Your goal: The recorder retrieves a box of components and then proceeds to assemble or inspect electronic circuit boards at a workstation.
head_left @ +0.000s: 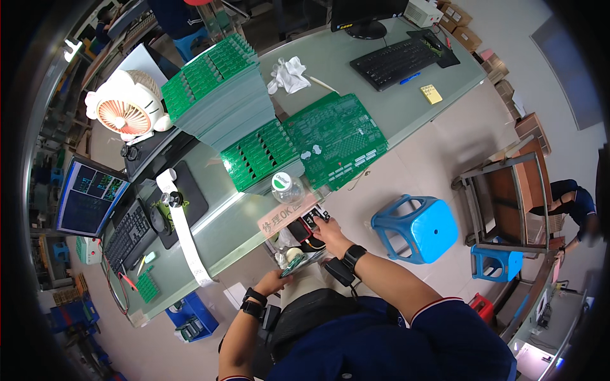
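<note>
My right hand reaches into a cluttered space under the table's front edge, likely an open drawer. Its fingers are closed on a small dark item with white markings; its kind is unclear. Lower and to the left, my left hand is closed around a thin greenish piece that looks like a small circuit board. A round cream-coloured thing lies just beyond that piece. Above my right hand, a clear round container with a green-and-white lid stands on the table beside a pink sign.
Tall stacks of green circuit boards and a large green board occupy the green table. Left are a fan, a monitor, a keyboard and a paper strip. A blue stool stands right.
</note>
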Motion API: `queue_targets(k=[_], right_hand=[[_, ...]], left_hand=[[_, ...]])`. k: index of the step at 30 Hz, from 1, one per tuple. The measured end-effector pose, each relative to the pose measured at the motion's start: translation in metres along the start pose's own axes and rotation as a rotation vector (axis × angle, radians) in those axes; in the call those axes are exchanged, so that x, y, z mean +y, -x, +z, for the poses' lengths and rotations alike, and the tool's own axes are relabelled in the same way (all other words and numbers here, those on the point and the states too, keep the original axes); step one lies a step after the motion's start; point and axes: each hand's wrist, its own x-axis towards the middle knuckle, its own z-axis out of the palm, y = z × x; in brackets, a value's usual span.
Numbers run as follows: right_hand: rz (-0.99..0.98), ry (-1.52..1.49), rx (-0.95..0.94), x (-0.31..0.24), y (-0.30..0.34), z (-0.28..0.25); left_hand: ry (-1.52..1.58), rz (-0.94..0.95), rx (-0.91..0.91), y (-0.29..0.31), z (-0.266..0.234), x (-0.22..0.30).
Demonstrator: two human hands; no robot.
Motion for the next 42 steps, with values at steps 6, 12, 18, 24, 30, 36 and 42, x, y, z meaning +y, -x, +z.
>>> queue_targets(k=[6,12,18,24,30,36,42], right_hand=[[0.075,-0.099,-0.182,-0.020,0.044,-0.027],[0.159,-0.056,-0.238,-0.046,0.097,-0.072],[0.096,0.369,-0.377,-0.072,0.135,-0.095],[-0.047,0.735,-0.587,-0.091,0.171,-0.061],[0.059,0.653,-0.722,-0.115,0.184,-0.044],[-0.046,0.454,-0.877,-0.128,0.200,-0.039],[-0.245,0.422,-0.825,-0.123,0.190,-0.034]], left_hand=[[-0.008,0.022,0.013,-0.004,0.002,-0.010],[0.151,0.196,0.139,0.024,0.007,0.006],[-0.192,0.513,0.647,0.078,-0.005,0.065],[-0.510,0.760,0.602,0.106,-0.020,0.161],[-0.669,0.809,0.466,0.092,-0.017,0.151],[-0.283,0.923,0.522,0.093,-0.023,0.132],[-0.166,0.943,0.587,0.101,-0.025,0.136]])
